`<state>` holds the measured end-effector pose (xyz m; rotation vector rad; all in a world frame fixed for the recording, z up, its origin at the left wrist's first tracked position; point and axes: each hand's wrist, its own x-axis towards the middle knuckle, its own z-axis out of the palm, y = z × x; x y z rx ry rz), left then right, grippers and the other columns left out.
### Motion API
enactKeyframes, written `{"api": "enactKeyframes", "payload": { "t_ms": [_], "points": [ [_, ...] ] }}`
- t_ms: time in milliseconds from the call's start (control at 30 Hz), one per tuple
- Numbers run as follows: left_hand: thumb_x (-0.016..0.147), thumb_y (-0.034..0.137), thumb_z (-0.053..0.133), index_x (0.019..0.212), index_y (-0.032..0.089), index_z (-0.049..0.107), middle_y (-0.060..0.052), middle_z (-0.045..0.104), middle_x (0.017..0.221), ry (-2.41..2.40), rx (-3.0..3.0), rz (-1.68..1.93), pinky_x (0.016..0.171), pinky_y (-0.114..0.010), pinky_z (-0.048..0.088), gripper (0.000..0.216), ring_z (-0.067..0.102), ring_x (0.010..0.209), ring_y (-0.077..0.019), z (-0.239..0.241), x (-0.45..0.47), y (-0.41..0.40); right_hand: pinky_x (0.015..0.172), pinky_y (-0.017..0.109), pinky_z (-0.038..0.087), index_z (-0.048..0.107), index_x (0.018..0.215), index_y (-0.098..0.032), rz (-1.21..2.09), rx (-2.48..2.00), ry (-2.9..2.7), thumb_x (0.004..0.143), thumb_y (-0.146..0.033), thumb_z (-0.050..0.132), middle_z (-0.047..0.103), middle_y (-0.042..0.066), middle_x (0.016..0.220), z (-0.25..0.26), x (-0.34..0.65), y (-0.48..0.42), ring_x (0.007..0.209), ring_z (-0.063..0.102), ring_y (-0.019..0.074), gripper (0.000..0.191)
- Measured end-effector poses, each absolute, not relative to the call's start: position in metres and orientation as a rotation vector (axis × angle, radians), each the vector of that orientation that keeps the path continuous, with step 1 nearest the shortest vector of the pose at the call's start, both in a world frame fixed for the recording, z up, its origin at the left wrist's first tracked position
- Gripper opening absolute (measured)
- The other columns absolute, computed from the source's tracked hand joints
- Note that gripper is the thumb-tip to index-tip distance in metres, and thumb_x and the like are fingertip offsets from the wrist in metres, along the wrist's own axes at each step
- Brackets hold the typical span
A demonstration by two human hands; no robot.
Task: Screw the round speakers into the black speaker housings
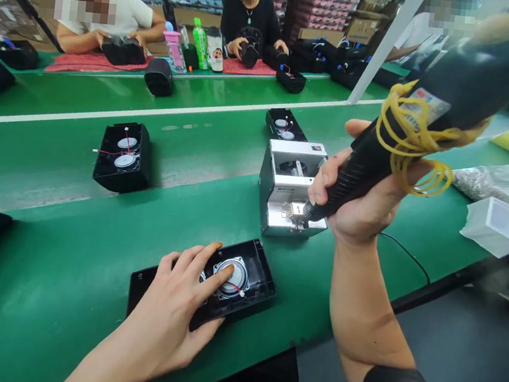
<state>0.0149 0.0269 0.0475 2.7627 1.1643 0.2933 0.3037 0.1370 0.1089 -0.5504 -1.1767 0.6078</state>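
A black speaker box (260,269) lies on the green bench with its inner side up, showing a round speaker driver (233,276) with a short red wire and white plug. My left hand (181,295) grips the box across its width, fingers over the far edge, thumb at the near side, index finger on the driver. My right hand (366,196) is closed around a black electric screwdriver (361,159) with yellow rubber bands (411,131) wound about it. Its tip is at the front of a silver screw feeder (293,189); the exact contact is hidden.
Open speaker boxes with wires stand left (122,157) and behind the feeder (283,125). On the right are a white plastic box (503,224) and a clear bag of small parts (494,181). Across the bench, co-workers handle black speakers near bottles (200,44). A pale post (383,47) rises there.
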Motion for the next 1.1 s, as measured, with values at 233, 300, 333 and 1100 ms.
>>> {"api": "enactKeyframes", "payload": {
  "t_ms": [233, 300, 333, 1100],
  "points": [
    [0.094, 0.034, 0.065, 0.151, 0.033, 0.054, -0.015, 0.029, 0.174, 1.259, 2.732, 0.226, 0.116, -0.074, 0.033, 0.059, 0.040, 0.148, -0.0435, 0.048, 0.013, 0.018, 0.027, 0.026, 0.025, 0.073, 0.119, -0.028, 0.714, -0.584, -1.073, 0.086, -0.082, 0.063, 0.053, -0.007, 0.056, 0.119, 0.296, 0.106, 0.032, 0.039, 0.0120, 0.064],
    [0.095, 0.035, 0.066, 0.151, 0.032, 0.055, -0.016, 0.029, 0.174, 1.254, 2.717, 0.209, 0.117, -0.073, 0.032, 0.057, 0.041, 0.149, -0.0428, 0.048, 0.014, 0.017, 0.029, 0.027, 0.029, 0.074, 0.117, -0.029, 0.797, -0.589, -1.042, 0.078, -0.077, 0.077, 0.052, -0.008, 0.056, 0.128, 0.292, 0.098, 0.035, 0.041, 0.0120, 0.061],
    [0.095, 0.036, 0.066, 0.150, 0.031, 0.056, -0.017, 0.029, 0.174, 1.253, 2.714, 0.198, 0.117, -0.073, 0.032, 0.056, 0.041, 0.149, -0.0430, 0.048, 0.014, 0.018, 0.031, 0.028, 0.032, 0.074, 0.116, -0.030, 0.842, -0.593, -1.024, 0.074, -0.074, 0.083, 0.052, -0.008, 0.058, 0.133, 0.289, 0.095, 0.037, 0.042, 0.0121, 0.061],
    [0.093, 0.040, 0.065, 0.152, 0.028, 0.057, -0.018, 0.033, 0.173, 1.254, 2.694, 0.120, 0.117, -0.069, 0.031, 0.061, 0.041, 0.149, -0.0439, 0.055, 0.017, 0.023, 0.033, 0.025, 0.030, 0.061, 0.125, -0.028, 1.086, -0.451, -1.057, 0.086, -0.091, 0.053, 0.052, -0.008, 0.063, 0.086, 0.218, 0.122, 0.037, 0.041, 0.0115, 0.074]
  ]
}}
